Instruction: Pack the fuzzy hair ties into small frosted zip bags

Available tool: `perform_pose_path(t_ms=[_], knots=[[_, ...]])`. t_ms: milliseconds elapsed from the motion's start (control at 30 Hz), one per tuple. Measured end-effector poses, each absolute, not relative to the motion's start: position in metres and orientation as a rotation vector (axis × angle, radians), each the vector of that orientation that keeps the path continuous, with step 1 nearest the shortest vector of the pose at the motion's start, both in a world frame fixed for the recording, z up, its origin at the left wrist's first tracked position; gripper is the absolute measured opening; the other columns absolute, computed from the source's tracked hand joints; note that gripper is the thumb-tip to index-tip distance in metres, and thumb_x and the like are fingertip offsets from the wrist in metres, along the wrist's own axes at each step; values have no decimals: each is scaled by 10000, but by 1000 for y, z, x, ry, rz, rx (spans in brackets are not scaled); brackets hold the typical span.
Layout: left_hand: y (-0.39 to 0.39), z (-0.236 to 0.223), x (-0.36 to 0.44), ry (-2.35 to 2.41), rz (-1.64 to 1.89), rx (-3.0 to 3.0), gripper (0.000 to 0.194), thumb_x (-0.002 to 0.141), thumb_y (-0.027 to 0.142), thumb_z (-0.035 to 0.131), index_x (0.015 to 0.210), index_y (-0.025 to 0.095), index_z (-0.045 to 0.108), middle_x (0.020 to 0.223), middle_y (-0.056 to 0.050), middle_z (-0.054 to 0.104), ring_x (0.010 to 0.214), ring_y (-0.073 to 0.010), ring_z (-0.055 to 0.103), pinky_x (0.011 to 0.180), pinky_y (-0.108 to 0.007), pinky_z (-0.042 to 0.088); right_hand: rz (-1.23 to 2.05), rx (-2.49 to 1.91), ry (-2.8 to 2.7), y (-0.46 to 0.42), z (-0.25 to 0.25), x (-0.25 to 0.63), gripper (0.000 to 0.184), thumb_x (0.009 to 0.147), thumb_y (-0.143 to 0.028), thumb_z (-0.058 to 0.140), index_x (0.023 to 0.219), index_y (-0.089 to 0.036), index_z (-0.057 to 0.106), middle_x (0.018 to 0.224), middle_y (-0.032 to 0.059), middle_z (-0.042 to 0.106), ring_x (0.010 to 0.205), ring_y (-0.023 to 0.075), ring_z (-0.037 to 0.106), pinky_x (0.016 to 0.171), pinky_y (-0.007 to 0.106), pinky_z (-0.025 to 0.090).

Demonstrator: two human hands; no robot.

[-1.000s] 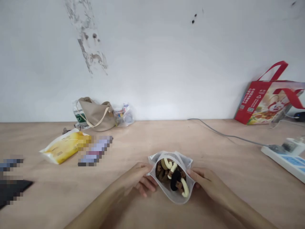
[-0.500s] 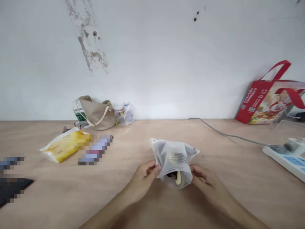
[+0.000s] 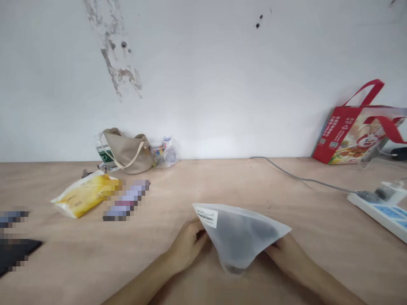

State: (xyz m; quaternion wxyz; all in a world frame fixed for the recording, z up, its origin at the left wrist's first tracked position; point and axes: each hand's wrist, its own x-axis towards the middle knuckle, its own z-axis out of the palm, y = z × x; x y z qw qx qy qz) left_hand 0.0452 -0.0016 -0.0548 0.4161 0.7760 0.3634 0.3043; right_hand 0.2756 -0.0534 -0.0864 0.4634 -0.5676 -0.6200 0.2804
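A frosted white plastic bag is tipped over near the front middle of the table, its broad end up and away from me. On its upper left corner is a white barcode label. Dark contents show blurred through the film; the bag's mouth is hidden underneath. My left hand is closed on the left side of the bag, with its fingertips partly behind it. On the opposite side my right hand grips the bag, most of its fingers covered by the plastic.
A yellow-and-white soft pack and a blurred-out phone-like slab lie to the left. Along the wall stand a beige handbag, a clear plastic bag and a red shopping bag. A grey cord runs to a power strip at right.
The bag, first open towards me with soft cream, brown and black loops showing, has been turned over mouth downward. The loops are now covered. Both hands have kept hold of its sides.
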Motion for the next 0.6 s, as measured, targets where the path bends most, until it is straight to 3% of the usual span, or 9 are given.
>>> perform_pose_path(t_ms=[200, 367, 500, 600], knots=[[0, -59, 43, 918, 854, 1908, 338, 770, 118, 438, 910, 238, 721, 998, -25, 707, 942, -251, 634, 884, -364, 462, 718, -1306, -1566, -55, -91, 279, 466, 740, -167, 455, 1174, -256, 600, 1208, 54, 615, 1159, 280, 522, 966, 461, 413], [3, -63, 44, 993, 1008, 1802, 248, 796, 206, 484, 912, 210, 703, 963, -49, 709, 879, -257, 636, 820, -353, 481, 680, -1229, -1509, -56, -89, 278, 425, 802, -266, 469, 1216, -279, 562, 1236, 63, 594, 1162, 298, 515, 949, 472, 421], [7, -64, 47, 1014, 1098, 1699, 204, 815, 301, 515, 882, 182, 666, 906, -48, 703, 832, -221, 623, 799, -310, 466, 718, -1273, -1476, -51, -83, 272, 363, 820, -358, 509, 1131, -201, 614, 1123, 107, 654, 1128, 330, 526, 958, 495, 389], [10, -67, 50, 979, 1115, 1595, 183, 812, 327, 533, 847, 174, 626, 892, -43, 686, 867, -209, 608, 801, -290, 454, 759, -1332, -1444, -48, -83, 269, 327, 841, -429, 510, 1024, -192, 641, 1059, 99, 671, 1064, 296, 562, 919, 418, 427]])
